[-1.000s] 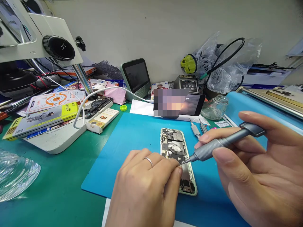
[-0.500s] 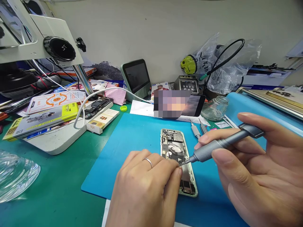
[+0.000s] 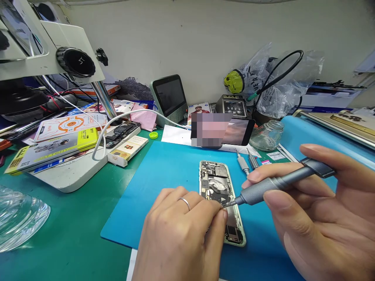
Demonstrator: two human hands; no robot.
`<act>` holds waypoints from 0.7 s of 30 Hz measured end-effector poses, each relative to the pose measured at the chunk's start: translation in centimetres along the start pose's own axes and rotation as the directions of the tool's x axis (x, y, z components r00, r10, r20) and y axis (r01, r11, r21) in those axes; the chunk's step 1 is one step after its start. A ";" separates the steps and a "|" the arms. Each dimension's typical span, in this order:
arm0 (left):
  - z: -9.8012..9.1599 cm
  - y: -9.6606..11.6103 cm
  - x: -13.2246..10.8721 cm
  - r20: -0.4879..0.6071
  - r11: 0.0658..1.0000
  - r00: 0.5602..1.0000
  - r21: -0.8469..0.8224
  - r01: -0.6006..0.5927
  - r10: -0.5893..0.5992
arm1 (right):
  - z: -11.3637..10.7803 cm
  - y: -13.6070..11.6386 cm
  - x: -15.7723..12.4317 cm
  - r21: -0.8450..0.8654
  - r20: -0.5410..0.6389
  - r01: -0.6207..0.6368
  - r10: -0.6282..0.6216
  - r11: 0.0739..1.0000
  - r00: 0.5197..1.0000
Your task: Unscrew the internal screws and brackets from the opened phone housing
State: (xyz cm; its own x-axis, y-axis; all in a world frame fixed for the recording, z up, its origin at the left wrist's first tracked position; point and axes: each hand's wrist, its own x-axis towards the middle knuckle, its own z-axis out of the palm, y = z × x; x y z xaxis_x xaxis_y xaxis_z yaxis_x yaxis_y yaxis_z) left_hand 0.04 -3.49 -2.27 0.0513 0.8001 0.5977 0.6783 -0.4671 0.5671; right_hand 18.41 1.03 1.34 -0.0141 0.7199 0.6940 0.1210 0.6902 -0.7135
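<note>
An opened phone (image 3: 218, 171) lies on the blue mat (image 3: 140, 187), its inner parts showing. My left hand (image 3: 184, 230) reaches over its lower left part, thumb and index finger pinched together at the tip of a grey screwdriver (image 3: 258, 190). Anything small between those fingertips is hidden. Around the handle of the screwdriver, the fingers of my right hand (image 3: 304, 199) are closed. The tool slants down to the left, its tip above the phone.
Two more screwdrivers (image 3: 243, 163) lie behind the phone. A propped smartphone (image 3: 240, 132), a glass jar (image 3: 268, 134) and a small display (image 3: 170, 93) stand farther back. A microscope stand (image 3: 73, 177) with boxes is at left, beside a clear glass object (image 3: 22, 218).
The screwdriver handle and my right hand have shifted slightly right and down. My left hand stays pinched at the tip. The view has moved very slightly.
</note>
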 end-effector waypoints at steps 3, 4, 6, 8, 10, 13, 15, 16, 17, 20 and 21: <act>0.0 0.0 -0.1 0.003 1.000 1.000 0.006 0.003 -0.003 | 0.1 0.3 0.0 -0.001 0.011 0.037 -0.037 0.999 0.999; 0.0 0.0 -0.1 0.002 1.000 1.000 0.005 0.003 -0.003 | 0.1 0.3 0.0 0.002 0.010 0.040 -0.040 0.999 0.999; 0.0 0.0 0.0 0.000 1.000 1.000 0.003 0.001 -0.001 | 0.1 0.4 0.0 -0.001 0.012 0.031 -0.031 1.000 0.999; 0.0 0.0 0.0 0.001 1.000 1.000 0.003 -0.001 0.001 | 0.0 0.4 -0.1 -0.020 0.018 0.026 -0.026 0.999 1.000; 0.0 -0.1 0.0 0.001 1.000 1.000 0.006 -0.003 0.003 | -0.3 0.6 -0.1 -0.040 0.029 0.051 -0.050 0.998 0.998; 0.1 -0.1 -0.1 0.000 1.000 1.000 0.011 -0.003 0.003 | -0.9 1.1 -0.1 -0.038 0.037 0.118 -0.117 0.992 0.992; 0.1 -0.2 -0.1 0.002 1.000 1.000 0.011 0.000 0.000 | -1.2 1.5 -0.1 -0.037 0.038 0.137 -0.135 0.990 0.990; 0.2 -0.2 -0.1 0.002 1.000 1.000 0.011 0.001 -0.001 | -1.3 1.6 -0.1 -0.037 0.040 0.140 -0.138 0.990 0.990; 0.2 -0.2 -0.1 0.003 1.000 1.000 0.011 0.003 -0.003 | -1.3 1.6 -0.1 -0.036 0.041 0.140 -0.139 0.989 0.989; 0.2 -0.2 -0.1 0.005 1.000 1.000 0.006 0.002 -0.002 | -1.0 1.5 -0.1 -0.021 0.043 0.128 -0.127 0.991 0.991; 0.2 -0.2 -0.1 0.006 1.000 1.000 0.004 -0.001 0.001 | -0.8 1.3 -0.2 -0.017 0.038 0.112 -0.112 0.994 0.993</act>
State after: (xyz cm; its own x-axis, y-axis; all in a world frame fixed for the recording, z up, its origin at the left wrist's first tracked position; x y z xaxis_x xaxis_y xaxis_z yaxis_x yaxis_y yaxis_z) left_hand 0.03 -3.40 -2.50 0.0561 0.8019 0.5948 0.6813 -0.4663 0.5643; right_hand 19.41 1.75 0.37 -0.0655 0.6405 0.7651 0.1354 0.7654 -0.6292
